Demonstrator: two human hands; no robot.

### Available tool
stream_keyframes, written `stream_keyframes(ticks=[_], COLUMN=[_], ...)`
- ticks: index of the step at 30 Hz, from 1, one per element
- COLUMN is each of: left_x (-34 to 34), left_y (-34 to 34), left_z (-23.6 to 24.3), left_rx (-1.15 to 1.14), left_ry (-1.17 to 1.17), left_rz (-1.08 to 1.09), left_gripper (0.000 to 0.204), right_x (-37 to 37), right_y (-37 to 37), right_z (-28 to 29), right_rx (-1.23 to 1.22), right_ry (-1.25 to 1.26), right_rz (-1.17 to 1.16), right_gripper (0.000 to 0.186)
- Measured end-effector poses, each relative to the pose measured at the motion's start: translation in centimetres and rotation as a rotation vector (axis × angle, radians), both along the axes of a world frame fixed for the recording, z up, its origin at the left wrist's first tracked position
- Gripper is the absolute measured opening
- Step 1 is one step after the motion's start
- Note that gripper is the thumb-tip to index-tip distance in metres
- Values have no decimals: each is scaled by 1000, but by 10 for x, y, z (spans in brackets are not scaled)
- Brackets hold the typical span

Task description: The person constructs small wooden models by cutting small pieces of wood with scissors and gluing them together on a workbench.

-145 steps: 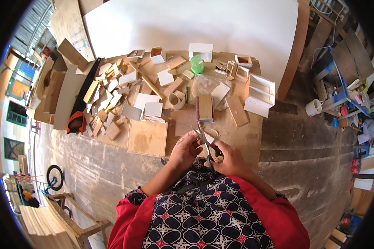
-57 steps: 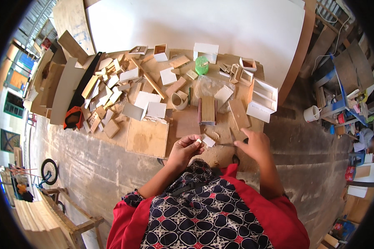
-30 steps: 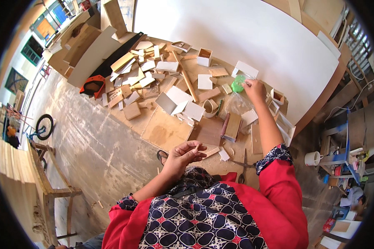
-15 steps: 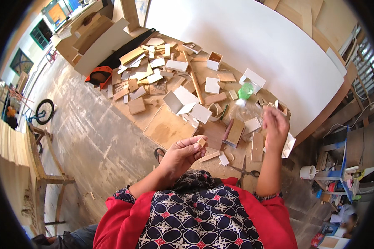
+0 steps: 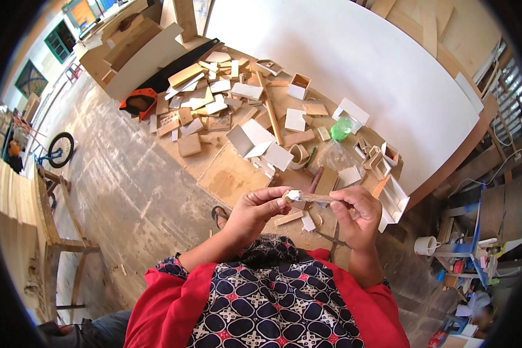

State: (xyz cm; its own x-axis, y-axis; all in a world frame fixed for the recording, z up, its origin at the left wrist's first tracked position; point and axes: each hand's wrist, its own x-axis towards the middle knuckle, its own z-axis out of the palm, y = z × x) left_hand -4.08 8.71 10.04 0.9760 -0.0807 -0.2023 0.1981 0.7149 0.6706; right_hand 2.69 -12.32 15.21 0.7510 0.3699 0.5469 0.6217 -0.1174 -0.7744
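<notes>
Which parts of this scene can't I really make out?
In the head view:
- small piece: its full shape, mostly covered by the left hand
- thin stick: its far end, hidden in the right hand
- green container: contents, too small
- trouser leg: cut off by the lower edge

Both hands pinching, close together, forearms forward

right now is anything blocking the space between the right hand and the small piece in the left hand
Only the thin stick held in the right hand spans it, white tip at the small piece in the left hand; nothing else visible is in the way.
</notes>
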Motion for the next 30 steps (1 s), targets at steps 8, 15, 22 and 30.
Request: stream_keyframes(ticks=[8, 15, 22, 30], left_x=[1, 2, 5, 4], left_y=[0, 0, 0, 3], left_z=[-1, -5, -4, -6], left_rx=[148, 144, 182, 177], left_ry=[-40, -44, -51, -24], left_rz=[36, 54, 36, 98], left_gripper=[27, 26, 25, 25], right_x=[4, 8, 6, 25], right_y=[4, -2, 2, -8], right_z=[5, 0, 0, -13], right_rx=[-94, -67, -106, 155], right_ry=[-154, -54, -99, 231], right_rz=[29, -17, 28, -81], right_gripper=[11, 10, 10, 8])
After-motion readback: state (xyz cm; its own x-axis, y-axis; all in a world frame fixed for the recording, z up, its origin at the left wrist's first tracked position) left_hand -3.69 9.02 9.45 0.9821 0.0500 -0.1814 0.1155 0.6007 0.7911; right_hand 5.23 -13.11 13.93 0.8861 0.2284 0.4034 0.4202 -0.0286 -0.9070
